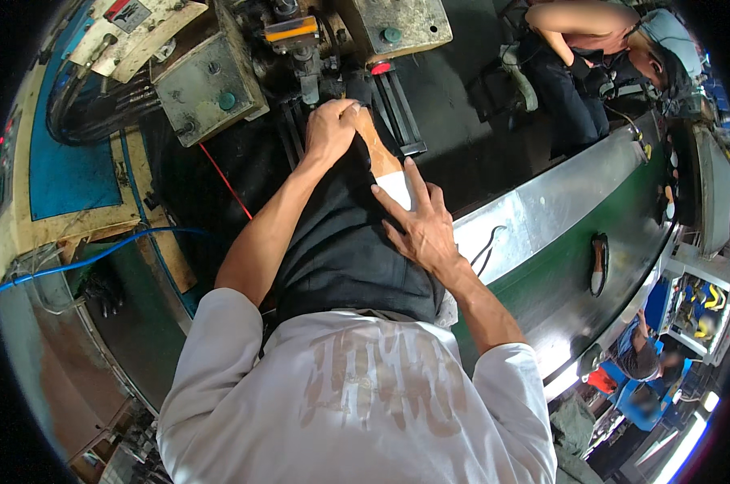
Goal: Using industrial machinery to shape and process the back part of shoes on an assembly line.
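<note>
A dark shoe with a tan insole and a white heel section (382,155) lies in front of the machine, above my lap, with its toe end pointing away from me. My left hand (331,133) is closed on the far end of the shoe, just below the machine's metal head (308,77); its fingers hide the toe. At the near end, my right hand (423,227) grips the heel, with extended fingers on either side of the white part.
Machine housings with green buttons (227,100) flank the head, and a red button (380,68) sits at right. A blue hose (82,262) crosses at left. A green conveyor (542,290) with a metal edge carries another shoe (598,264). A co-worker (575,73) sits beyond.
</note>
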Motion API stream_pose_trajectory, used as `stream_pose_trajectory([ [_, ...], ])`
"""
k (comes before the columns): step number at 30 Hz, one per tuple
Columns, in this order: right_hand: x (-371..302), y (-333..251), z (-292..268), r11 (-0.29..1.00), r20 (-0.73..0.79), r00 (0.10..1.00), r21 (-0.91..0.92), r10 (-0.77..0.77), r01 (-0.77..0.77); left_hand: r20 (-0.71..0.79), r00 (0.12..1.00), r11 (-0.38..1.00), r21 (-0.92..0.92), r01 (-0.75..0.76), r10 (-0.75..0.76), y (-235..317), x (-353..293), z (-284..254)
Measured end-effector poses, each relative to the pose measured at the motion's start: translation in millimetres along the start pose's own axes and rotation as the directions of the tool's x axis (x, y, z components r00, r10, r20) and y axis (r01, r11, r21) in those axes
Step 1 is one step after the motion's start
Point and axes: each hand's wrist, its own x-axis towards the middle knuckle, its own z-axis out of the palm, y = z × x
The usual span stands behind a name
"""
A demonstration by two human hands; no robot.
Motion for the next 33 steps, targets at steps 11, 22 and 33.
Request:
stream_pose_trajectory([
  [11, 7, -14, -3, 1.0, 0.088, 0.996, -0.021, -0.014, 0.016, 0.013, 0.988, 0.937, -0.314, 0.15, -0.154, -22, -14, -3],
  [22, 17, -16, -2, 0.995, 0.063, 0.995, -0.063, -0.073, 0.077, -0.022, 0.992, 0.947, -0.301, 0.115, -0.127, -23, -21, -10],
  [33, 46, -52, -78, 0.981, -0.089, 0.984, 0.105, -0.153, 0.162, -0.002, 1.0, 0.867, -0.497, -0.026, 0.028, 18, -45, -135],
])
